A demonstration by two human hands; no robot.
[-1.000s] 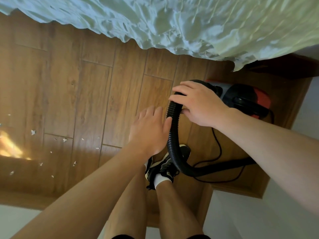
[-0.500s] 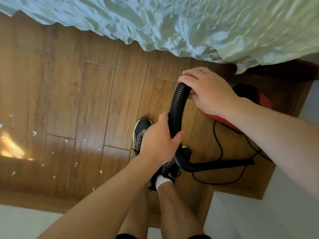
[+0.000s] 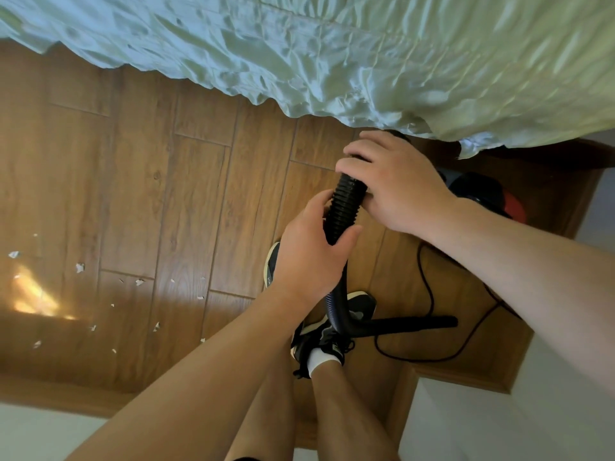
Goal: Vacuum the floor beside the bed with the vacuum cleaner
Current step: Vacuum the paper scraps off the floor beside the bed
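Note:
A black ribbed vacuum hose [image 3: 344, 207] rises in the middle of the view. My left hand [image 3: 311, 254] grips it from below. My right hand [image 3: 396, 181] grips its upper end just above that. The hose bends down past my shoes and runs right along the floor as a black tube [image 3: 416, 324]. The red and black vacuum cleaner body [image 3: 489, 194] sits on the floor at the right, partly hidden behind my right arm. The bed's pale green cover [image 3: 332, 54] hangs across the top. The wooden floor [image 3: 133, 194] lies beside it.
Several small white paper scraps [image 3: 80, 267] lie scattered on the floor at the left, near a bright sun patch [image 3: 33, 294]. A black power cord [image 3: 429, 294] loops on the floor at the right. White wall [image 3: 499, 427] and a wooden skirting edge run along the bottom.
My left hand went from open beside the hose to gripping it and slid up. My right hand lifted the hose end towards the bed. The view shifted and one shoe stepped forward.

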